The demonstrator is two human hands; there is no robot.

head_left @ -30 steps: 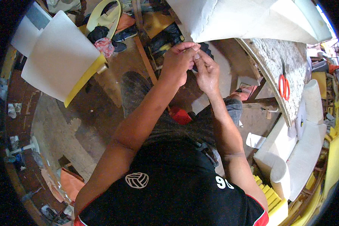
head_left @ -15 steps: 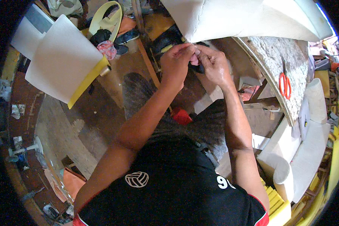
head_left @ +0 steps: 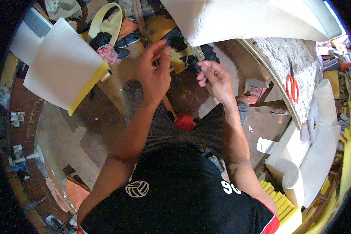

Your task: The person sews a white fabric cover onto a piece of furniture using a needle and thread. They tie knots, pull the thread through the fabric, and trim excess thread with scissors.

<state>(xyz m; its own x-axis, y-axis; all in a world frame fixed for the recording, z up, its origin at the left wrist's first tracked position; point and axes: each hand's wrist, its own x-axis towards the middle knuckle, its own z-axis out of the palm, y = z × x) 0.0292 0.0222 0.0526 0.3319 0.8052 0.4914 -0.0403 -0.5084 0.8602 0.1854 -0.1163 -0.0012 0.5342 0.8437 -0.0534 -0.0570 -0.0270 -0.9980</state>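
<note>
A white padded upholstery piece [head_left: 238, 21] with a stitched seam fills the upper right, its lower corner beyond my hands. Below that corner a thin pale thread [head_left: 199, 52] hangs in a loose loop. My right hand [head_left: 217, 81] is closed in a pinch just under the thread; what sits between its fingertips is too small to make out. To the left and apart from it, my left hand [head_left: 156, 72] is raised with bent fingers, the index reaching past the thumb. Motion smears it, so whether it holds anything is hidden.
Red-handled scissors [head_left: 292, 87] lie on a worn board [head_left: 279, 66] at right. A white upholstered seat [head_left: 319, 163] stands beyond it. A white panel with a yellow foam edge [head_left: 64, 64] is at left, near a yellow ring-shaped piece [head_left: 107, 23] and a pink cloth [head_left: 107, 54].
My hands were together at the upholstery corner and have parted. The left moved left, the right moved down slightly. The loose thread loop now shows between them.
</note>
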